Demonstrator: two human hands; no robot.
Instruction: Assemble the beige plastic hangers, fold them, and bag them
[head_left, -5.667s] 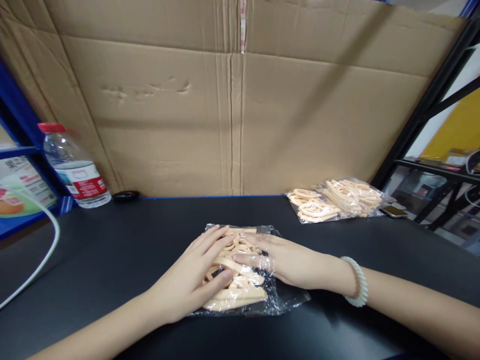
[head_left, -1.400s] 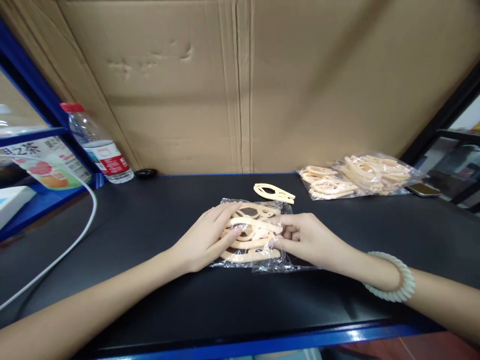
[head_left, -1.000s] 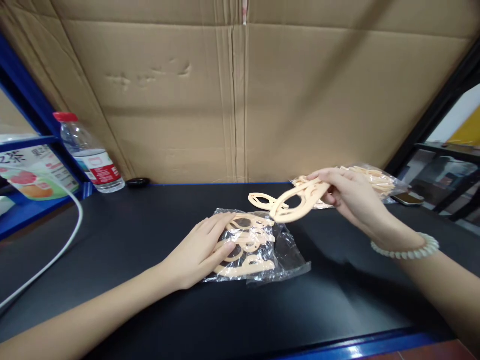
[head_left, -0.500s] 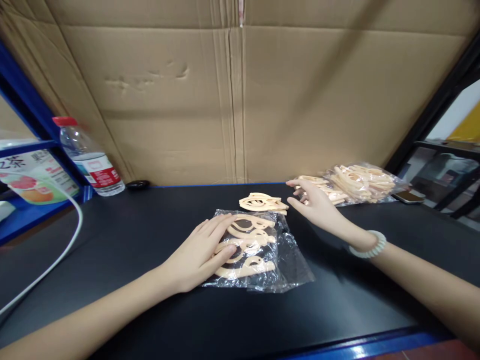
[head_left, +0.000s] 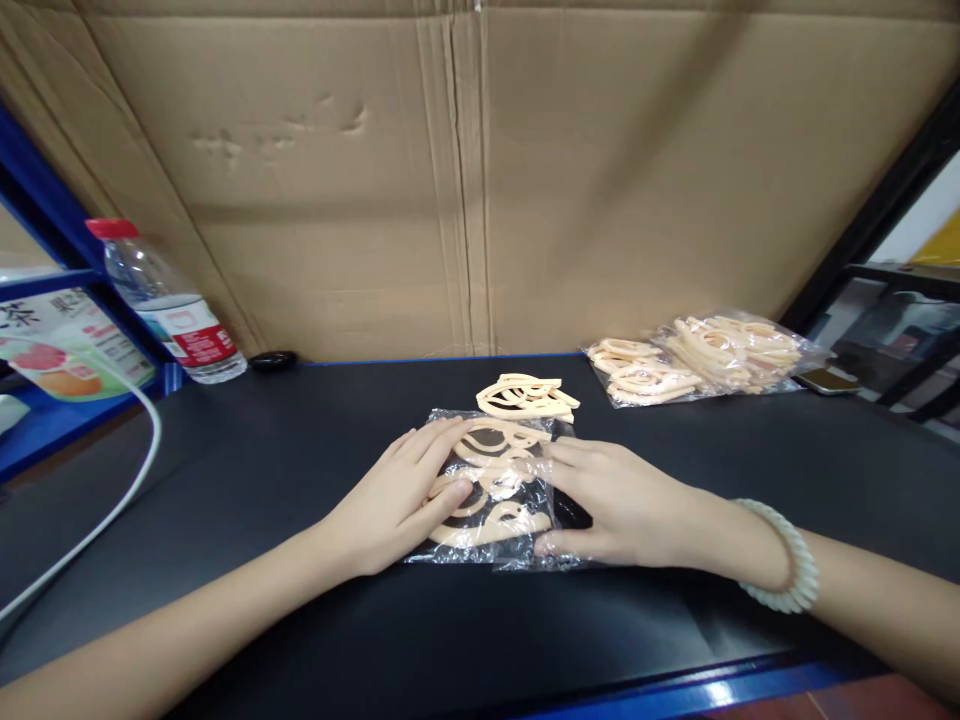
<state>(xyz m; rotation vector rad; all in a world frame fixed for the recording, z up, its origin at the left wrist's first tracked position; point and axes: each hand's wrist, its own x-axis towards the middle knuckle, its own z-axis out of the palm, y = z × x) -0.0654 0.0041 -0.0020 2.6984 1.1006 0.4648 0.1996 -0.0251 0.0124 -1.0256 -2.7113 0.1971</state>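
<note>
A clear plastic bag [head_left: 499, 490] of peach-coloured cut-out pieces lies on the black table [head_left: 300, 450] in front of me. My left hand [head_left: 394, 500] rests flat on the bag's left side, fingers stretched out and pressing it down. My right hand [head_left: 611, 500] lies at the bag's open right end, its fingers reaching in under the film towards the pieces. Just behind the bag sits a small stack of loose peach pieces [head_left: 525, 396].
Two more bags of peach pieces [head_left: 697, 355] lie at the back right beside a phone [head_left: 825, 380]. A water bottle [head_left: 161, 305] and a small black object [head_left: 271, 360] stand at the back left. A white cable [head_left: 112, 490] crosses the left side. Cardboard [head_left: 480, 180] walls off the back.
My right hand pulled a peach piece from the bag, laid it on the loose stack behind, then came back to the bag's open end. My left hand stayed on the bag.
</note>
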